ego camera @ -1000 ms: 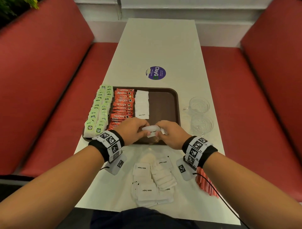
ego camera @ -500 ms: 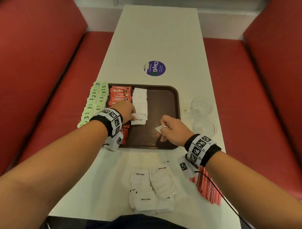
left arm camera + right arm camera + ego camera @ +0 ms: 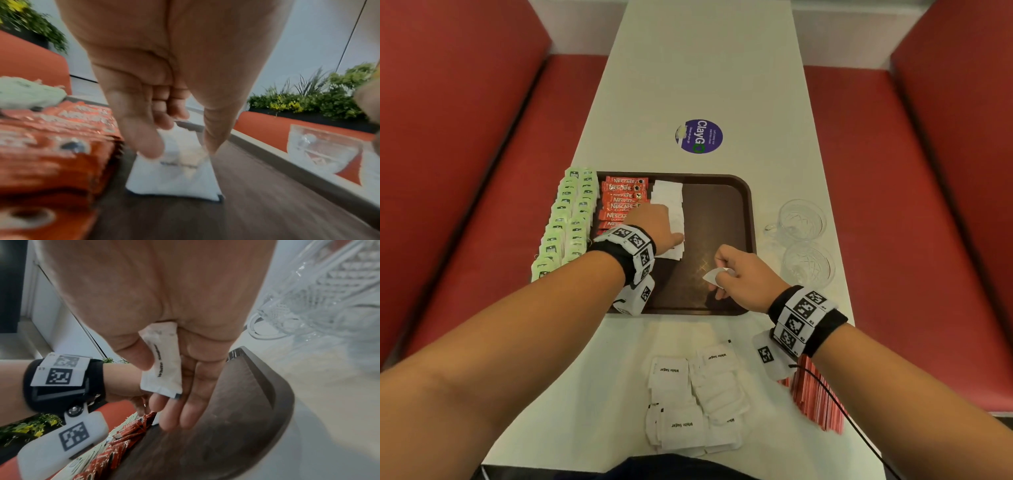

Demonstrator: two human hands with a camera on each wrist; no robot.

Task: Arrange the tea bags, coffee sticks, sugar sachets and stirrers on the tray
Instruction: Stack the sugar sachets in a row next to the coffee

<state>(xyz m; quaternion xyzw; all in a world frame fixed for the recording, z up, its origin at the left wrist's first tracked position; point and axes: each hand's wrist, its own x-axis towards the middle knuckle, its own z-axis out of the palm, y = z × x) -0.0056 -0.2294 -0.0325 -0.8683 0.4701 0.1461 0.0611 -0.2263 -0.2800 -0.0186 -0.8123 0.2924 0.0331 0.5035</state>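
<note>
A brown tray [image 3: 722,212] holds a row of green tea bags [image 3: 571,219] at its left edge, red coffee sticks [image 3: 619,202] beside them, then a column of white sugar sachets [image 3: 671,198]. My left hand [image 3: 674,240] pinches the nearest sachet [image 3: 174,178] of that column between index finger and thumb as it lies on the tray floor. My right hand [image 3: 717,277] hovers over the tray's near right part, and its thumb pins another sugar sachet [image 3: 164,369] against the fingers. Loose sugar sachets [image 3: 695,401] lie on the table near me. Red stirrers [image 3: 815,397] lie to their right.
Two clear glass cups [image 3: 803,219] [image 3: 808,263] stand on the white table just right of the tray. A round purple sticker [image 3: 698,136] is beyond the tray. Red bench seats [image 3: 482,171] run along both sides of the table. The tray's right half shows bare brown floor.
My hands parted from the tray's near edge. The left hand carried a sachet to the near end of the sachet column; the right hand drew right, keeping its own sachet.
</note>
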